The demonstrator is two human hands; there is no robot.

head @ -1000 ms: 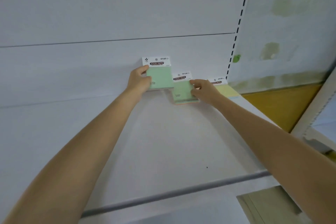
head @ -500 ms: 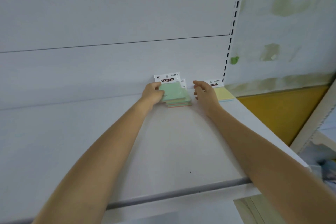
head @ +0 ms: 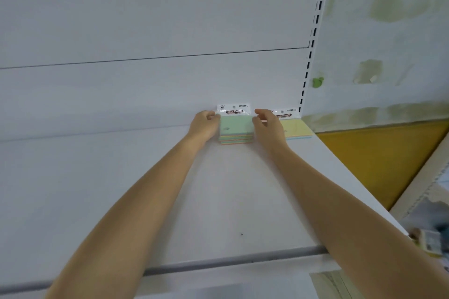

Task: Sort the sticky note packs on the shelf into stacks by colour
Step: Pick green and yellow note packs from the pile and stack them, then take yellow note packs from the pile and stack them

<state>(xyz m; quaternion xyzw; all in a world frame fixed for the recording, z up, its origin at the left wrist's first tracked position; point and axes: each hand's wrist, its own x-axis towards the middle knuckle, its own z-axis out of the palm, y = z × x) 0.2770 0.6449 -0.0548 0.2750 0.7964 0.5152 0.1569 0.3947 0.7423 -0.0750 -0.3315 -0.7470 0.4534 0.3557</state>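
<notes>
A stack of green sticky note packs [head: 236,128] with white header cards lies at the back of the white shelf [head: 170,201], against the rear panel. My left hand [head: 204,124] presses its left side and my right hand [head: 266,124] presses its right side, so the stack sits squeezed between them. To the right lies a stack of yellow sticky note packs [head: 296,128], partly hidden behind my right hand, close to the slotted upright.
A slotted shelf upright [head: 313,39] rises at the right behind the yellow stack. The shelf's grey front rail [head: 218,262] runs across the bottom. Beyond the shelf's right end are a yellow panel [head: 379,160] and a stained wall.
My left hand carried a green pack right and laid it on the other green pack. Both hands then closed in on the stack's sides and squared it.
</notes>
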